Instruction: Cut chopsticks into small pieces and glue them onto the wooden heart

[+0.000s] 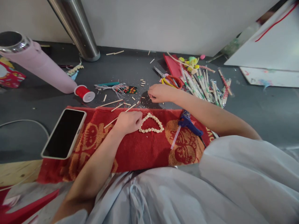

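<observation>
Heart outline (151, 123) of small pale stick pieces lying on the red towel (140, 149), loop closed all round, interior bare. Left hand (128, 122) at 9 o'clock of the heart, fingers curled loosely, fingertips touching its left edge; nothing clearly gripped. Right hand (161, 92) at 12 o'clock of the heart, off the towel on the dark tabletop (257, 112), fingers pinched narrow over scattered cut stick bits (142, 82); whether a bit is held, impossible to tell. Judged from this: outline built, filling or further layers possibly left, plenty of loose pieces unused.

Blue glue gun (189, 124) at 3 o'clock of the heart, on the towel. Longer sticks (116, 105) at 10 o'clock. Smartphone (63, 133), screen dark, at 9 o'clock across the towel's edge. Red thread spool (84, 93) and pink bottle (39, 67) at 10 o'clock. Scissors with red and yellow handles (171, 81) and a pile of wrapped sticks (205, 88) at 1 o'clock. Metal pole (79, 34) rising near a pale wall (151, 21); white board (268, 46) leaning at far right.
</observation>
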Demonstrator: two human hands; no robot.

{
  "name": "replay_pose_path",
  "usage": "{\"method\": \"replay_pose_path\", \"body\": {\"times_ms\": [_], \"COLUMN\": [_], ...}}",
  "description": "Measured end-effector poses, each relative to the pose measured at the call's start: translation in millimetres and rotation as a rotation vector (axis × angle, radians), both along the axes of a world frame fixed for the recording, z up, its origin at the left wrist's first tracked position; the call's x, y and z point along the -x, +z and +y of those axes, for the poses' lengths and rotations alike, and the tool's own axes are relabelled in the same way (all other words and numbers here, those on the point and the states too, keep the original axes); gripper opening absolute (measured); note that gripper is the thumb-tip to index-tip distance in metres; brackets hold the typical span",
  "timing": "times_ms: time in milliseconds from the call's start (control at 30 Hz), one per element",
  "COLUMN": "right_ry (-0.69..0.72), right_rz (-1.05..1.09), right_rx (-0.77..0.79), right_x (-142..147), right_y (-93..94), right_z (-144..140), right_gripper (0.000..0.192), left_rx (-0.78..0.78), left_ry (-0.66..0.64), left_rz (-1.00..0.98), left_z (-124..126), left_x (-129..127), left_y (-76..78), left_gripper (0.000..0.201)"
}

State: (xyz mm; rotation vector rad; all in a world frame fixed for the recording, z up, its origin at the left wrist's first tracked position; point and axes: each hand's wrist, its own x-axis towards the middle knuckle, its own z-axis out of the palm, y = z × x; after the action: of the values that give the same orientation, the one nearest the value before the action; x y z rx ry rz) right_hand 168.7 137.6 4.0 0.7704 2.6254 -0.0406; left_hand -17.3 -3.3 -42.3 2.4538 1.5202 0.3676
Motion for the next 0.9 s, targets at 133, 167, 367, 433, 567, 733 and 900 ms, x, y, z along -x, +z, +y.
{"method": "replay_pose_path", "body": {"times_ms": [133, 167, 367, 433, 567, 733, 900], "right_ry": [-0.046, -0.053, -0.081, -0.077, -0.041, -0.052, -0.087], "right_rz": [0.047, 0.056, 0.125, 0.174, 0.181, 0.111, 0.184], "right_rx": [-0.002, -0.002, -0.002, 0.012, 0.021, 0.001, -0.024], "right_x": [2, 4, 28, 40, 60, 72, 67], "right_y": [-0.2, -0.2, 1.2, 0.4, -5.8, -11.5, -3.3], "right_z": [0, 0, -3, -3, -2, -5, 14], "right_gripper": [0.023, 0.023, 0.023, 0.024, 0.029, 0.021, 0.022], "left_rx": [0.009, 0.009, 0.012, 0.013, 0.000, -0.012, -0.017], "left_ry": [-0.028, -0.030, -0.037, -0.033, -0.037, -0.040, -0.036], "left_rz": [-0.004, -0.005, 0.014, 0.021, 0.008, -0.007, -0.022], "left_z": [1, 1, 1, 1, 1, 1, 1], "left_x": [0, 0, 0, -1, 0, 0, 1], "left_y": [-0.9, -1.1, -0.2, 0.6, 0.2, -3.0, -5.9], "left_gripper": [0.019, 0.019, 0.019, 0.019, 0.020, 0.020, 0.018]}}
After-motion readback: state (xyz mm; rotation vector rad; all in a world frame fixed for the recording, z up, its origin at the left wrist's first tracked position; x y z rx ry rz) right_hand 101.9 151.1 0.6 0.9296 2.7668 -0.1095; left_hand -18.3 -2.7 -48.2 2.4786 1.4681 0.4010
